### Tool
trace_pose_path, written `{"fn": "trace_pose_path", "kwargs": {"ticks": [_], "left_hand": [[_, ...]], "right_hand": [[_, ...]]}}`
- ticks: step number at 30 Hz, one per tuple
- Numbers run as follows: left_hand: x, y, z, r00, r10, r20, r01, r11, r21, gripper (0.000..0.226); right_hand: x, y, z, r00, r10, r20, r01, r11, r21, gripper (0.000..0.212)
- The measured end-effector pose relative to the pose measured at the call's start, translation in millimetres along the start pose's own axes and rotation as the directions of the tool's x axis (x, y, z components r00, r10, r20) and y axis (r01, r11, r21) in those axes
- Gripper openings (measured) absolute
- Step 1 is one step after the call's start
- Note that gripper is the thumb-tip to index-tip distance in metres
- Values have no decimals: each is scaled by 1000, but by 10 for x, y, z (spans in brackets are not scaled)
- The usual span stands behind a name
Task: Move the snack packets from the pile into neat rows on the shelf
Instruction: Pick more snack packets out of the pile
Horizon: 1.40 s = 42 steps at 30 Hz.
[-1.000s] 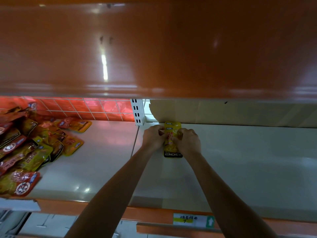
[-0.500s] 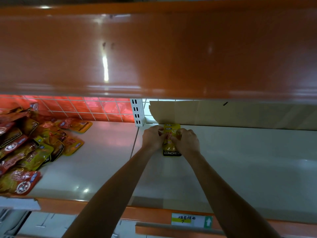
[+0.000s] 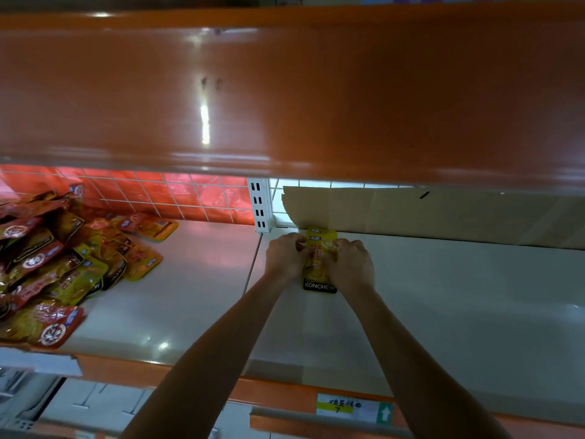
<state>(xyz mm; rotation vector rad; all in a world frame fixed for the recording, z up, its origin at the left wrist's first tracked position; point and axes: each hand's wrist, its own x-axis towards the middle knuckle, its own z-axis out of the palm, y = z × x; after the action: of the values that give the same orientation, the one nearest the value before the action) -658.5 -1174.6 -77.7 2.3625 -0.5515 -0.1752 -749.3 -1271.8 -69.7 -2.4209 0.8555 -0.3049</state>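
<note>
A small stack of yellow snack packets with a black "KONCHEW" band lies at the back left corner of the right shelf section, against the cardboard backing. My left hand grips the stack's left edge and my right hand grips its right edge, fingers curled over the packets. The pile of yellow and red snack packets sprawls over the left shelf section.
The orange upper shelf hangs low overhead. A white slotted upright divides the two shelf sections. A red-lit wire grid backs the left section; brown cardboard backs the right. A price label sits on the front rail.
Both hands have stayed on the yellow packets and nudged them slightly toward the cardboard backing. The view has tilted a little.
</note>
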Motion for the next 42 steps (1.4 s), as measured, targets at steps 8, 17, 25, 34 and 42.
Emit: {"fn": "trace_pose_path", "kwargs": {"ticks": [8,17,25,34,42], "left_hand": [[-159,-93,-182,991,42,-129,-37,999,34,29],[-379,-842,-839,955,78,-287,2,964,267,35],[-362,-1589,-1493,934,-1,-357,146,914,379,37],[-268,-2122,-1772,979,-29,-201,131,844,519,38],[-186,-2271,-1771,970,180,-161,-17,716,698,17]], "right_hand": [[-80,-258,131,978,-181,-100,181,983,-6,26],[-328,-1028,755,929,-367,54,362,928,82,32],[-448,-1850,1285,881,-446,155,443,895,55,36],[-101,-2522,1820,858,-448,252,473,880,-47,36],[172,-2713,2044,795,-522,309,575,811,-108,32]]}}
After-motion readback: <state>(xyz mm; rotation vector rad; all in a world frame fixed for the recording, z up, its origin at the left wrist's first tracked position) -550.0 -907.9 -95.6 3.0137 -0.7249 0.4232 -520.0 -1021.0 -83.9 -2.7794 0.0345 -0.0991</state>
